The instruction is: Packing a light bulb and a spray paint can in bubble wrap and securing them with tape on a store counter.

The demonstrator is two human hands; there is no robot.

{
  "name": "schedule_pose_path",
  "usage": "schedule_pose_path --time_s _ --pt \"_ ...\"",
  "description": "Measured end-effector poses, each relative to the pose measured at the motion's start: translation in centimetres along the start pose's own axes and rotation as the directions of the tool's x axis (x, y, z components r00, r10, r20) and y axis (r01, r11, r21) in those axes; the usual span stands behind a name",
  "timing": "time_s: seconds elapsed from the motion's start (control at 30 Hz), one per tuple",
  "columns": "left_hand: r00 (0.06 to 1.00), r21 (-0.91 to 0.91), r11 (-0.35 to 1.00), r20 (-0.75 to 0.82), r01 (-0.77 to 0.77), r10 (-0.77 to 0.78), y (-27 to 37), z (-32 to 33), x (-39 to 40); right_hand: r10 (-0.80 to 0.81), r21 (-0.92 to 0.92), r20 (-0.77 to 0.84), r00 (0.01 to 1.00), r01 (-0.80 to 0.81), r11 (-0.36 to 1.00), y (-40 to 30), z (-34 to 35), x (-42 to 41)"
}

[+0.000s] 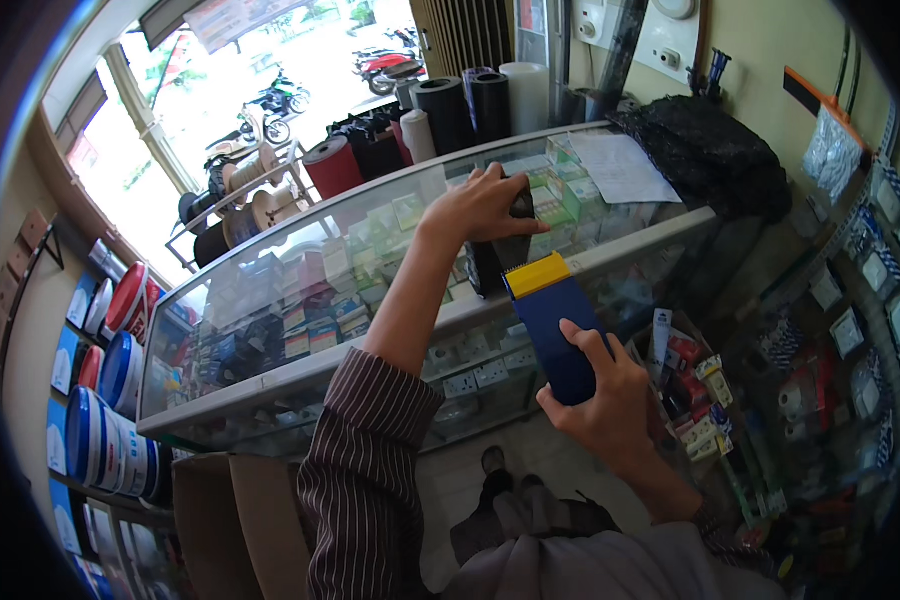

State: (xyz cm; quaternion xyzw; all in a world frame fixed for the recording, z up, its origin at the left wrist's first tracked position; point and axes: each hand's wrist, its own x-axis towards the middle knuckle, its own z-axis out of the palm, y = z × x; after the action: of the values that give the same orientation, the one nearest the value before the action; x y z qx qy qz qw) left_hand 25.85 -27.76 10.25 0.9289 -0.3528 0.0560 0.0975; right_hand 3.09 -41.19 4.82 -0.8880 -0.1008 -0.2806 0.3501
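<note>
My right hand (607, 386) holds a flat blue tool with a yellow end edged in small dark teeth (559, 330); its exact kind is unclear. The toothed end points away from me, close to the front rail of a glass display counter (300, 375). My left hand (487, 202) reaches over the counter top, fingers bent around a dark, block-like object (514, 247), perhaps wrapped in black plastic. Part of that object is hidden under the left hand. Its lower end lies near the yellow end of the tool.
A paper sheet (622, 166) and crumpled black plastic (712, 154) lie at the counter's right. Rolls of material (442, 112) stand behind it. An open cardboard box (259, 517) is at lower left, paint buckets (112, 435) are shelved left, and a box of electrical parts (694, 390) sits right.
</note>
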Motion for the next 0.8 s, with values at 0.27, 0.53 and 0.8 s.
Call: schedule_pose_path --time_s 0.27,0.53,0.8 --pt "0.998 -0.051 0.998 -0.057 -0.028 0.025 -0.4 0.9 -0.2 0.025 0.009 -0.018 1.000 -0.025 1.000 0.9 1.5 -1.3" --pt "0.993 0.050 0.999 -0.118 -0.015 0.021 1.5 1.4 -2.5 0.064 -0.019 0.075 0.995 -0.063 0.998 0.8 1.2 0.9" --pt "0.981 0.190 0.982 -0.184 -0.022 0.058 1.8 1.0 -2.5 0.200 -0.176 0.508 0.838 -0.127 0.976 -1.4 -3.0 9.9"
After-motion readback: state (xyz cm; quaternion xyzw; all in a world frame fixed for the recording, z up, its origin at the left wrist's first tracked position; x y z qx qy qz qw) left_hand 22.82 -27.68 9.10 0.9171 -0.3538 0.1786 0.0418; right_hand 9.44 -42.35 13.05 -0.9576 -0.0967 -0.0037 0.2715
